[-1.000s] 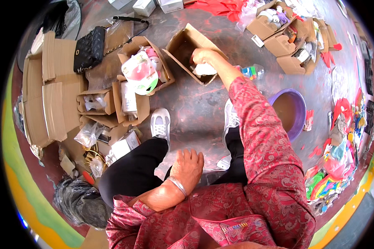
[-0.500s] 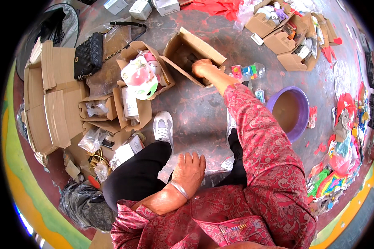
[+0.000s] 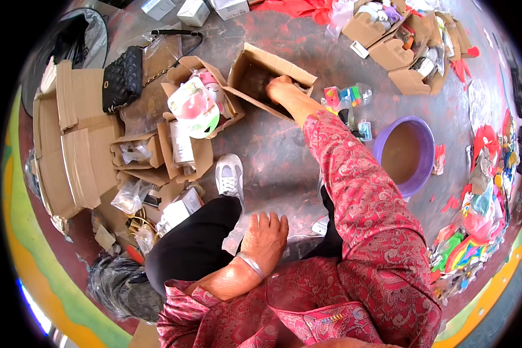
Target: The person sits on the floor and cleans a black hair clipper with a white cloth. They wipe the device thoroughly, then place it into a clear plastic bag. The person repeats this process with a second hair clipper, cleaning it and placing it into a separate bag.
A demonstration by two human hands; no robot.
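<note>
I am sitting on the floor (image 3: 284,168) among flattened cardboard (image 3: 69,145). A purple basin (image 3: 405,152) is standing to my right, holding brownish water. My right hand (image 3: 279,86) is reaching into an open cardboard box (image 3: 267,78) lying ahead of me; its fingers are hidden inside, so I cannot tell whether they are grasping anything. Beside it, another box (image 3: 198,107) is holding a pink-and-green toy (image 3: 194,107). My left hand (image 3: 265,236) is resting flat on my knee, fingers released.

Single head-worn fisheye view, looking steeply down over lap onto floor (image 3: 284,168); near, edges bent.
</note>
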